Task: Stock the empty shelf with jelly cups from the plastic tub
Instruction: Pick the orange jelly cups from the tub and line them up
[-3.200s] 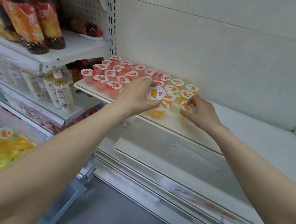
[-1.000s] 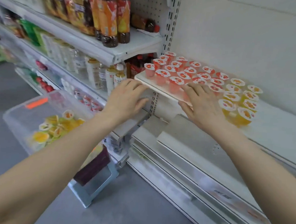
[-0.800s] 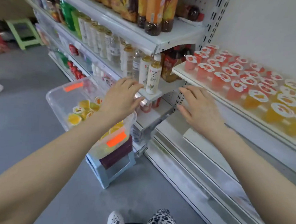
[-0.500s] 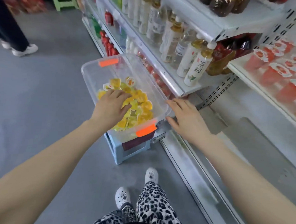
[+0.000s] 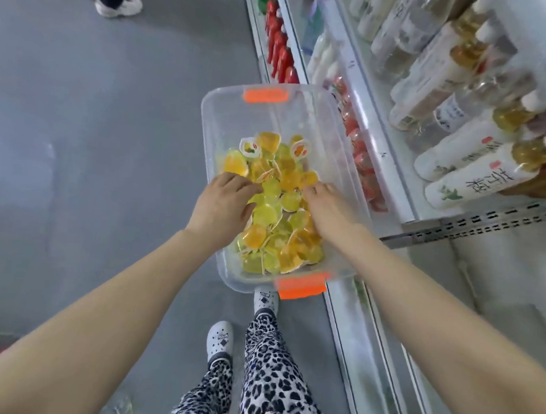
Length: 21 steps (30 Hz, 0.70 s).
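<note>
**Gathering from the tub, with plenty left to shelve**

Bending over the plastic tub point(image 5: 289, 116), sitting low beside the foot of the shelving, and reaching into it with both hands. Pressing the left hand point(image 5: 224, 204) into the left edge of the jelly cups point(image 5: 281, 213), fingers bent downward and tips buried among the yellow and orange cups. Sinking the right hand point(image 5: 325, 206) into the right side of the same heap, fingers likewise curved and partly hidden. Not possible to tell, for either hand, whether closing on a cup or merely raking through the pile.

Looking at a thick jumble of cups filling the near half of the tub, the far half showing bare clear plastic. Judging from that, working somewhere mid-task, with several more handfuls waiting to go up. Not catching the shelf being stocked in this view at all, so offering no count of cups already placed. Seeing only drink bottles point(image 5: 476, 160) on the racks to the right. Probably collecting the next handful now, with carrying and lining up to come.
</note>
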Tool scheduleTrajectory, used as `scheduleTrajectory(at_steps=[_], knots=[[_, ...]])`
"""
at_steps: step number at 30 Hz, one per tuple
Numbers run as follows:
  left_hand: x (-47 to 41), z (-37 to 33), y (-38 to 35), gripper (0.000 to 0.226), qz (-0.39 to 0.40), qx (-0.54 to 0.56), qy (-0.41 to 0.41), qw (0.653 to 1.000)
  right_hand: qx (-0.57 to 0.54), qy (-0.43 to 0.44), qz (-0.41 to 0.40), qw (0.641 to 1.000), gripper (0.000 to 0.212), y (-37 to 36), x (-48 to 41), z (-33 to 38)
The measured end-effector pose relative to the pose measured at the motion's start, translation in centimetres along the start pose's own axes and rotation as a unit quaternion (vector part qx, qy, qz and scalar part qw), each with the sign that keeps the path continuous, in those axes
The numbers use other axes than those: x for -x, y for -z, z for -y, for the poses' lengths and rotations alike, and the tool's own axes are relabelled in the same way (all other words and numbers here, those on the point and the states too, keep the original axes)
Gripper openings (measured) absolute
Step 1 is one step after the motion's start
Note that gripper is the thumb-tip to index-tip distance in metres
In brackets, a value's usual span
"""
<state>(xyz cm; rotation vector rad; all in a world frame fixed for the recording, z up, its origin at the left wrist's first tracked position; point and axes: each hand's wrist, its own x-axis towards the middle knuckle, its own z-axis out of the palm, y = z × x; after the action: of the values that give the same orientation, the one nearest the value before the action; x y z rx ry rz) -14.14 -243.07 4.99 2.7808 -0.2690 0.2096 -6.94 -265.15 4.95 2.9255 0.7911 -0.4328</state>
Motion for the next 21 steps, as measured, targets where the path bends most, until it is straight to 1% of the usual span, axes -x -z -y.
scheduleTrajectory(at_steps=[3,5,9,12,13,14,17,21], knots=[[0.1,0.3,-0.4,0.031,-0.005,0.011,0.006,1.0,0.088,-0.002,0.067,0.994,0.047,-0.6,-3.5,0.0],[0.1,0.5,-0.6,0.032,-0.007,0.007,0.005,1.0,0.123,-0.001,0.083,0.989,0.039,-1.3,-4.7,-0.1],[0.0,0.5,-0.8,0.033,-0.013,-0.003,0.007,1.0,0.151,0.01,0.073,0.986,0.044,-2.1,-5.4,-0.4],[-0.1,0.3,-0.7,0.034,0.0,-0.028,0.005,1.0,0.137,0.014,0.044,0.99,0.045,-1.5,-4.7,-0.6],[-0.2,0.2,-0.5,0.035,0.022,-0.043,0.006,0.999,0.125,0.015,0.028,0.992,0.044,-1.2,-4.3,-0.6],[-0.4,0.0,-0.3,0.038,0.06,-0.064,0.008,0.996,0.111,0.016,0.012,0.994,0.042,-0.7,-3.8,-0.7],[-1.3,-1.2,0.0,0.042,0.19,-0.154,0.005,0.97,0.049,0.021,-0.038,0.998,0.034,0.6,-1.7,-1.0],[-2.9,-3.5,-1.6,0.04,0.312,-0.188,0.03,0.931,-0.009,0.034,-0.072,0.997,0.043,1.5,1.6,-1.3]])
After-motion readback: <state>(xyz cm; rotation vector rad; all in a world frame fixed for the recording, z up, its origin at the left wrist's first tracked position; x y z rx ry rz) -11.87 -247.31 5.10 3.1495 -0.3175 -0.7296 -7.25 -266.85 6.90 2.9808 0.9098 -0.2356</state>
